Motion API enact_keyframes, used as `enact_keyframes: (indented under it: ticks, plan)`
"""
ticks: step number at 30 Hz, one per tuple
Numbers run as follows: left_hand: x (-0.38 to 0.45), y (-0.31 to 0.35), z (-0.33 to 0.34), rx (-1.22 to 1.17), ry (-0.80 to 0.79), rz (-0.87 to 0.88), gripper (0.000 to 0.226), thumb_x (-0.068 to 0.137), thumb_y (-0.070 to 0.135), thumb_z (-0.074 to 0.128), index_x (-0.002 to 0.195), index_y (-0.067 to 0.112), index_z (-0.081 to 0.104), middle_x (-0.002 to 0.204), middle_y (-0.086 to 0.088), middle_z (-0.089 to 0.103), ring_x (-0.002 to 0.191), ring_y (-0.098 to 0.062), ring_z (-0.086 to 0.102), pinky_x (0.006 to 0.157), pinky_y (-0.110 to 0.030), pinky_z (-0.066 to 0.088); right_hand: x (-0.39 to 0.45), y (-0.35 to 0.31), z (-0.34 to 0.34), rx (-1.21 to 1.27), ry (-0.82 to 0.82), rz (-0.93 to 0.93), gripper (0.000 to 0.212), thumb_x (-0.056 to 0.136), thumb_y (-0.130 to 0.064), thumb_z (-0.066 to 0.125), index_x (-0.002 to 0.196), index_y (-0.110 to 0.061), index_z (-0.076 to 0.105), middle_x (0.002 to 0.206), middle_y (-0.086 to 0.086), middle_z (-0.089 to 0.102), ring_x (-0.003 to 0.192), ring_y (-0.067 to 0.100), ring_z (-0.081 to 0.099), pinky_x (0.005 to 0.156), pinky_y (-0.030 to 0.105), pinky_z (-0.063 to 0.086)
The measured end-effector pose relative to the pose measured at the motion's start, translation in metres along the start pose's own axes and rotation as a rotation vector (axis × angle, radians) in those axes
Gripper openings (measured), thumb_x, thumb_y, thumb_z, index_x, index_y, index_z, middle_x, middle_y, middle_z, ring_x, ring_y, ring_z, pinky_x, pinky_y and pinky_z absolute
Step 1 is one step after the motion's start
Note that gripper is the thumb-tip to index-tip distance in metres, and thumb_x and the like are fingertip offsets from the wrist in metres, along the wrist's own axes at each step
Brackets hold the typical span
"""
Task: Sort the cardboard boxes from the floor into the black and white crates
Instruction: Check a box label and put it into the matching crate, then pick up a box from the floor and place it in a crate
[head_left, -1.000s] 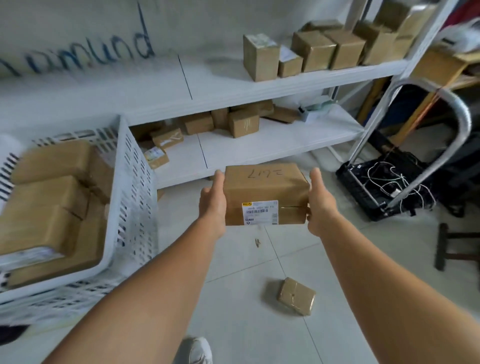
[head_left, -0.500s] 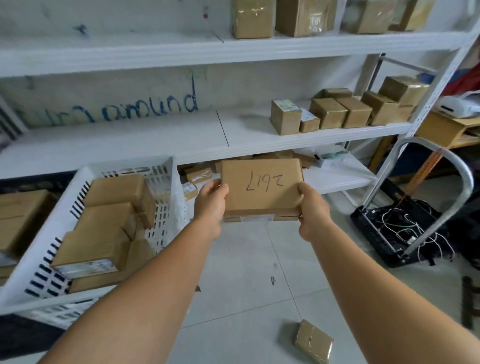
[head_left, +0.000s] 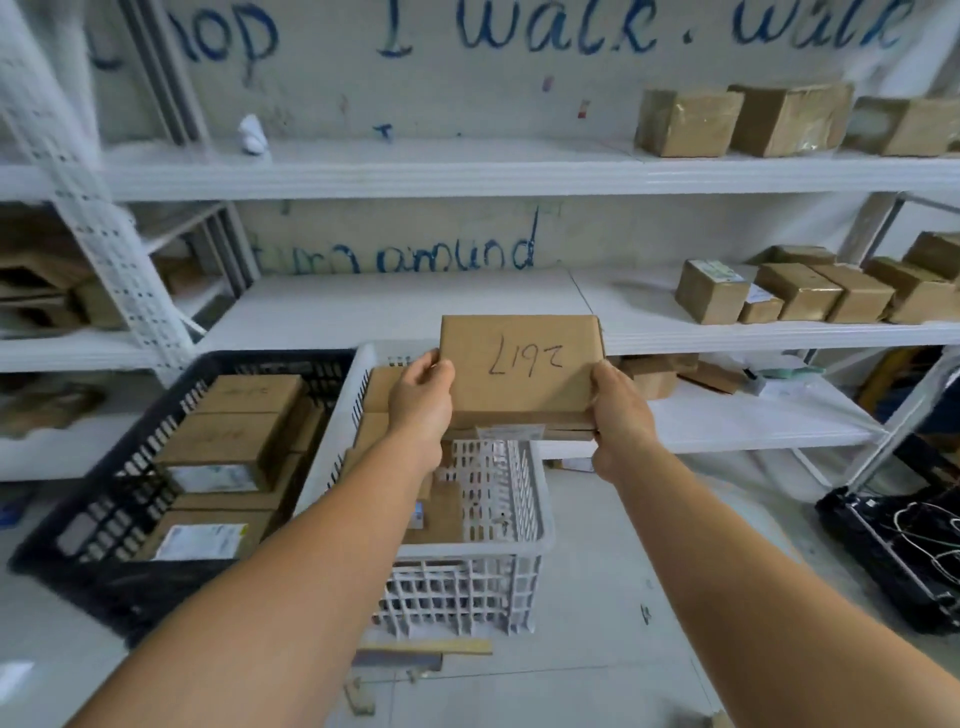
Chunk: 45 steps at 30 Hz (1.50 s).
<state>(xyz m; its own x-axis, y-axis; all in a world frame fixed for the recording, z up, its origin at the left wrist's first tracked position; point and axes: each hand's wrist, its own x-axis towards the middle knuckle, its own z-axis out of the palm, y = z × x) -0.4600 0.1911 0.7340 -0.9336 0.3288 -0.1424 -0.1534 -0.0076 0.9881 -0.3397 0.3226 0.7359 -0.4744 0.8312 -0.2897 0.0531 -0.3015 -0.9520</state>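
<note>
White shelving behind, both hands gripping flat brown box marked 2617, above white crate

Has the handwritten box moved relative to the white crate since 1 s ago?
Yes. The box, held by left hand and right hand, went from right of the white crate to above its far end.

Both arms reach forward; left hand and right hand grip opposite sides

held box above right crate, left crate beside it, shelves behind
</note>
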Motion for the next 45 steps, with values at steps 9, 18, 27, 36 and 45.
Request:
enact_keyframes:
  ticks: [9,18,27,36,45]
  plan:
    - [0.018,0.014,-0.162,0.080,0.187,-0.001,0.033,0.097,0.031,0.050,0.130,0.031,0.051,0.118,0.002,0.057,0.101,-0.018,0.057,0.089,-0.038,0.050,-0.063,0.041,0.146,-0.067,-0.145,0.047,0.032,0.094,-0.039,0.043,0.120,-0.027,0.056,0.113,0.004,0.057,0.105,0.024,0.054,0.071,0.034,0.045]
    - [0.052,0.010,-0.266,0.136,0.299,-0.035,0.037,0.099,0.031,0.047,0.135,0.026,0.047,0.127,0.000,0.054,0.111,-0.021,0.052,0.096,-0.037,0.046,-0.073,0.073,0.258,-0.117,-0.276,0.095,0.036,0.099,-0.040,0.038,0.130,-0.024,0.049,0.107,0.001,0.056,0.088,0.015,0.051,0.076,0.032,0.042]
    - [0.109,-0.013,-0.339,0.392,0.423,-0.157,0.037,0.099,0.022,0.045,0.136,0.018,0.050,0.127,-0.004,0.059,0.107,-0.023,0.058,0.087,-0.033,0.048,-0.045,0.133,0.358,-0.225,-0.466,0.334,0.028,0.100,-0.031,0.040,0.119,-0.016,0.055,0.109,0.009,0.061,0.095,0.028,0.059,0.078,0.039,0.054]
    - [0.127,-0.062,-0.381,0.877,0.316,-0.369,0.039,0.097,0.017,0.046,0.134,0.011,0.051,0.133,-0.012,0.056,0.116,-0.031,0.055,0.095,-0.033,0.045,-0.029,0.209,0.390,-0.478,-0.594,0.581,0.033,0.095,-0.017,0.043,0.127,-0.010,0.051,0.111,0.014,0.065,0.089,0.033,0.066,0.064,0.044,0.060]
    - [0.163,-0.088,-0.394,1.074,0.029,-0.386,0.064,0.089,0.023,0.063,0.146,0.026,0.035,0.137,-0.007,0.053,0.122,-0.027,0.052,0.099,-0.037,0.046,-0.025,0.252,0.403,-0.496,-0.499,0.612,0.032,0.088,-0.001,0.048,0.118,-0.006,0.058,0.106,0.015,0.066,0.088,0.032,0.067,0.059,0.040,0.060]
